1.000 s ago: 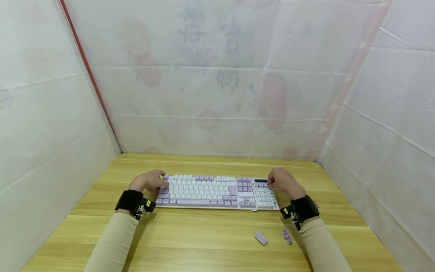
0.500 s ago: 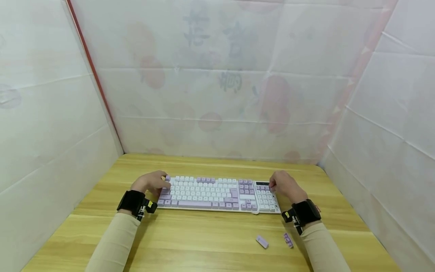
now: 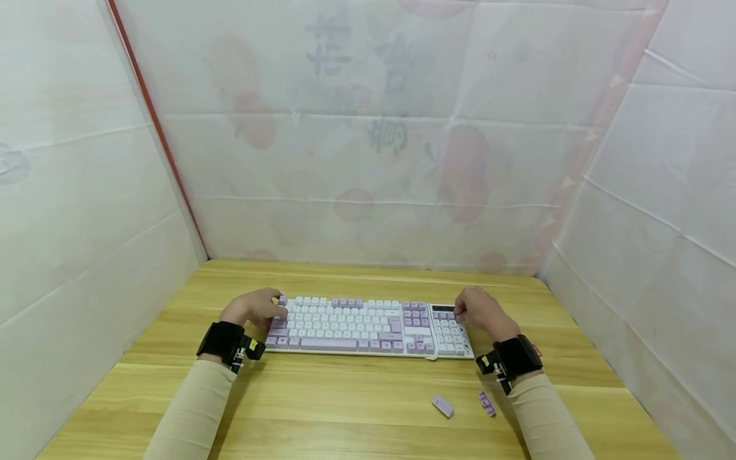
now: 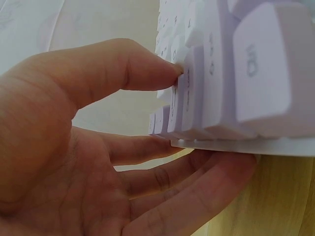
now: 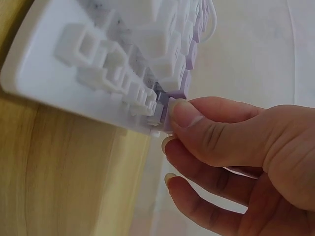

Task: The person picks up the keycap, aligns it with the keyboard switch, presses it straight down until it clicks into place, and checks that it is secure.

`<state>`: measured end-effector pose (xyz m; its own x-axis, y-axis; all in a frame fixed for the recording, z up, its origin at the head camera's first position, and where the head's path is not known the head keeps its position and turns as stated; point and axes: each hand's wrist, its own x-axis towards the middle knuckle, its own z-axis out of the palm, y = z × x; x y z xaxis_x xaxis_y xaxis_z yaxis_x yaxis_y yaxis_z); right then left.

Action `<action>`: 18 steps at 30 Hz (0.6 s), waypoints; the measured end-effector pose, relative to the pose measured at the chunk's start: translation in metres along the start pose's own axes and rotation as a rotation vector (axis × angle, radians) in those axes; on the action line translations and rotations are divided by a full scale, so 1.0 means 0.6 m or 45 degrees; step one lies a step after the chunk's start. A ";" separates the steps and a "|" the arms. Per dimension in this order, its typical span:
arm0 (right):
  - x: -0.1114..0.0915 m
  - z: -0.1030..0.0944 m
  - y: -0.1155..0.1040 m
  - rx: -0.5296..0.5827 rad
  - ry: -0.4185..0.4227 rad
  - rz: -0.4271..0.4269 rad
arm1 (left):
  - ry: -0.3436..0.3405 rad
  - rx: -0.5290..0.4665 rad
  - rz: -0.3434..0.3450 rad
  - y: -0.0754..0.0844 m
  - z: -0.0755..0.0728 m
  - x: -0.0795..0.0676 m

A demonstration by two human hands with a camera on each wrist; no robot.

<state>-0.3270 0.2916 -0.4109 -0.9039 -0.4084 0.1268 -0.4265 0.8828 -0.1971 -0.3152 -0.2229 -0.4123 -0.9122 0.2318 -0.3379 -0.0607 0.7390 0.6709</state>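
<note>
1. Your right hand (image 3: pixel 484 313), at the far right corner of the keyboard: thumb and fingertip pinching a purple keycap (image 5: pixel 170 114) at the far end of a column of bare mounts (image 5: pixel 115 69). Whether the cap is seated, you cannot tell.
2. Your left hand (image 3: pixel 253 308), at the opposite end: thumb on the edge keys, fingers beneath the rim, gripping the board.
3. One keyboard (image 3: pixel 339 326), white and purple, lying between your two hands, long axis running left to right across you. Key relation: the bare column is along its right end, so your right hand is the nearer.
4. One white cable (image 3: pixel 432 332), lying across the board just left of the number pad; it looks clear of the bare column.
5. One long loose keycap (image 3: pixel 443 406), on the table (image 3: pixel 322 399) nearer you than the board.
6. One second loose keycap (image 3: pixel 487 404), to its right, beside your right forearm; apparently turned over.
</note>
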 end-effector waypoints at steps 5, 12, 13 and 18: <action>-0.003 -0.002 -0.004 0.005 -0.010 0.006 | 0.000 0.001 0.005 0.001 0.001 -0.003; -0.002 -0.002 -0.002 0.021 0.013 -0.005 | -0.002 -0.004 -0.003 0.001 0.001 -0.002; -0.003 -0.003 -0.002 0.018 0.011 -0.006 | -0.001 -0.003 -0.004 0.002 0.000 -0.002; -0.003 -0.004 -0.001 0.037 -0.007 0.009 | 0.002 0.013 -0.001 0.004 -0.001 -0.002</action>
<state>-0.3251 0.2922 -0.4088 -0.9071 -0.4033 0.1202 -0.4206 0.8786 -0.2263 -0.3143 -0.2219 -0.4100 -0.9126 0.2302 -0.3378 -0.0575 0.7458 0.6637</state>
